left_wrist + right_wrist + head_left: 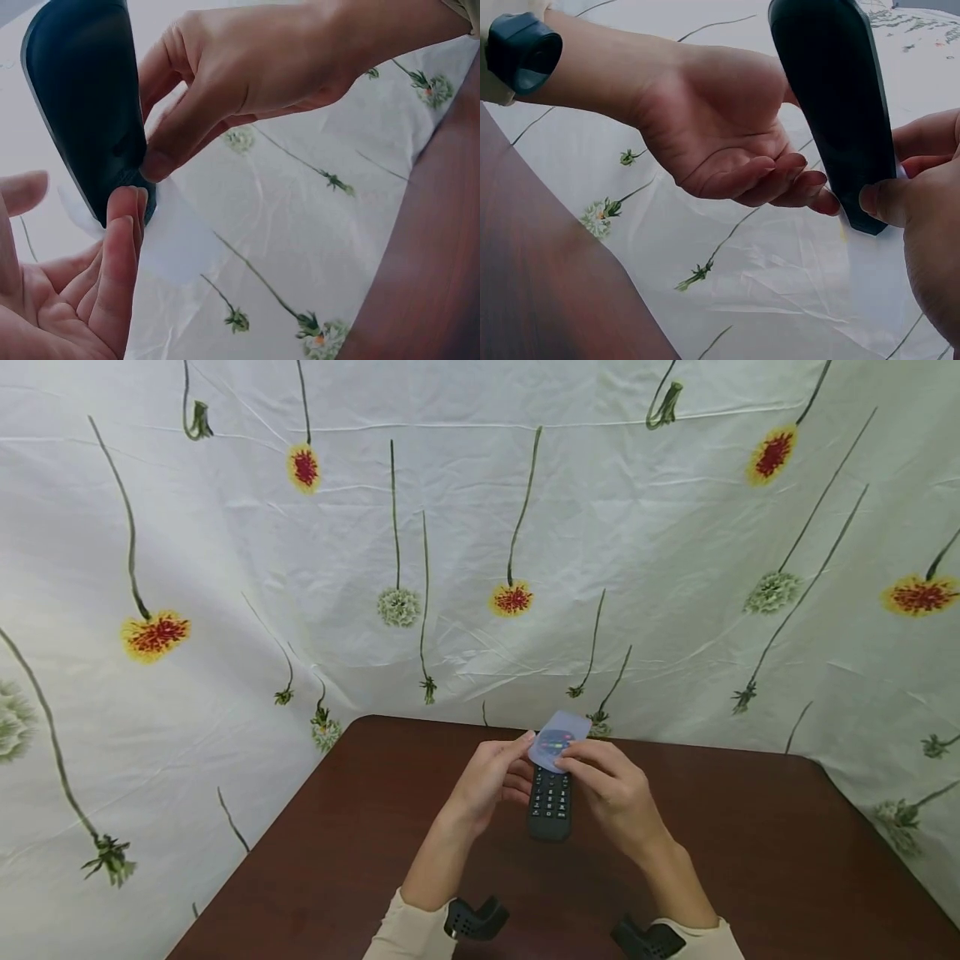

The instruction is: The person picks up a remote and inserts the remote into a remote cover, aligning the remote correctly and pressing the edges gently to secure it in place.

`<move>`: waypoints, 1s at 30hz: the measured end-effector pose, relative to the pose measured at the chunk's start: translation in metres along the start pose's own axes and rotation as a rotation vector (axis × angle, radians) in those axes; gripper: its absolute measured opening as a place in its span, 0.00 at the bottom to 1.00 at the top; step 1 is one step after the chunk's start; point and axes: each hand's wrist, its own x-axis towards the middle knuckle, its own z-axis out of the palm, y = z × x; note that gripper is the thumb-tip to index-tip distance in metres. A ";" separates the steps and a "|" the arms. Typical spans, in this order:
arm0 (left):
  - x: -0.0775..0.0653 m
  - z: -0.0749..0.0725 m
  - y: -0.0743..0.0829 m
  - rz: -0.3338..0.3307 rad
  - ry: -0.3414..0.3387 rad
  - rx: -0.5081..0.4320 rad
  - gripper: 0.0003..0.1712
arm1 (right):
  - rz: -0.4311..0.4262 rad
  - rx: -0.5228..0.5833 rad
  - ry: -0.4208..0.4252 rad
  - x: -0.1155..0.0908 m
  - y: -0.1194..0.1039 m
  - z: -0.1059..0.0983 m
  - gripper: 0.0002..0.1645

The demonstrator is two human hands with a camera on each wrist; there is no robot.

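A black remote control (550, 814) is held up over the table, keypad facing the head camera. A thin translucent bluish sheet (567, 722) overlaps its far end, and coloured buttons show through. My left hand (487, 777) holds the remote from the left, with fingertips at its back and thumb by the sheet's edge. On the other side my right hand (615, 785) pinches at the sheet, fingers in front and thumb on the back of the remote (832, 97). Below that end, the sheet (176, 232) sticks out in the left wrist view.
The dark reddish-brown table (315, 877) lies beneath both hands. White cloth with printed flowers (450, 535) hangs behind the table and along its sides. Black wrist devices (476, 918) sit on both forearms.
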 end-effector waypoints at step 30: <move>0.008 -0.007 -0.012 0.177 0.079 0.047 0.12 | -0.067 -0.060 -0.003 -0.001 -0.003 0.005 0.17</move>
